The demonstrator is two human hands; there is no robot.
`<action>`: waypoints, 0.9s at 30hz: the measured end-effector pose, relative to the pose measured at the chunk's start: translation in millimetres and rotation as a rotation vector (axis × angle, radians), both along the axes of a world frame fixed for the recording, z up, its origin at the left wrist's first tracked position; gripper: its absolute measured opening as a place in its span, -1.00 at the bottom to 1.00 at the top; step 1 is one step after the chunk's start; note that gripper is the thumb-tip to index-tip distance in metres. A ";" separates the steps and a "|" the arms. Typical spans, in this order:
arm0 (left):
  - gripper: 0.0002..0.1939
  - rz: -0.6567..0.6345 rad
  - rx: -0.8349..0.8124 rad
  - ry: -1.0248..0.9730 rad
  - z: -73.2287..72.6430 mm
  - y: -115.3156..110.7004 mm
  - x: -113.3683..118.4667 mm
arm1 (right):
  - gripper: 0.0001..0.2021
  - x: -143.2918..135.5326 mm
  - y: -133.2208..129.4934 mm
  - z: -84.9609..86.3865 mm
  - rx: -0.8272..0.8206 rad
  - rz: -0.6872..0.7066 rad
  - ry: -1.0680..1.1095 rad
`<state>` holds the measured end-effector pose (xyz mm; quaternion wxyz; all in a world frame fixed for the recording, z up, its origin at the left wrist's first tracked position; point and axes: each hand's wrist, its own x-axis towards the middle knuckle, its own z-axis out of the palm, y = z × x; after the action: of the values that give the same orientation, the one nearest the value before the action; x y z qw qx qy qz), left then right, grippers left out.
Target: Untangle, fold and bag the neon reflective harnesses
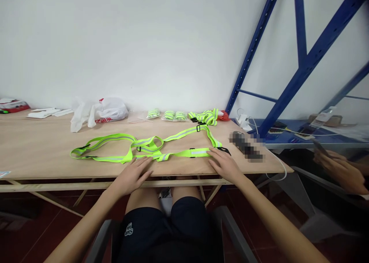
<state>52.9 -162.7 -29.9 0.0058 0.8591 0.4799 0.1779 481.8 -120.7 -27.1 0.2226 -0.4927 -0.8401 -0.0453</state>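
Note:
A neon yellow-green harness of reflective straps (112,158) with black buckles lies spread along the front of the wooden table (43,151). My left hand (131,176) rests flat at the table's front edge, its fingertips touching the lower strap near the middle. At the strap's right end, beside a black buckle piece, lies my right hand (226,166), fingers extended over the strap's edge. Neither hand is closed around anything. Further back sits a bunched set of similar straps (211,117), next to small clear packets of folded straps (174,115).
White plastic bags (112,109) and white papers (47,113) lie at the back left. A partly pixelated dark object (246,147) and a white cable (276,157) are on the right. Beyond the blue frame (288,90), another person's hands (343,170) hold a dark device.

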 end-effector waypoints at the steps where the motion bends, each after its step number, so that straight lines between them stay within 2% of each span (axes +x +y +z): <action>1: -0.45 0.001 -0.001 -0.002 0.7 -0.9 1.3 | -0.60 -7.5 -0.8 0.9 -0.004 0.028 -0.007; 7: -0.50 0.038 0.011 -0.033 8.6 3.8 13.6 | -0.60 -35.3 -0.4 -1.2 -0.054 0.113 -0.005; 15: -0.64 0.124 -0.035 0.047 28.5 28.4 42.5 | -0.57 -33.9 -2.3 -3.6 -0.191 0.113 0.014; 21: -0.74 0.108 -0.062 -0.004 32.2 41.5 50.6 | -0.60 -30.6 2.2 -3.7 -0.122 0.123 0.079; 27: -0.75 0.072 -0.050 -0.010 26.3 36.4 46.7 | -0.58 -9.7 26.6 1.7 -0.007 -0.018 0.050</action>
<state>99.6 -126.2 -3.6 0.0234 0.8399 0.5149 0.1702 472.1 -94.2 -25.4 0.2413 -0.5018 -0.8300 -0.0318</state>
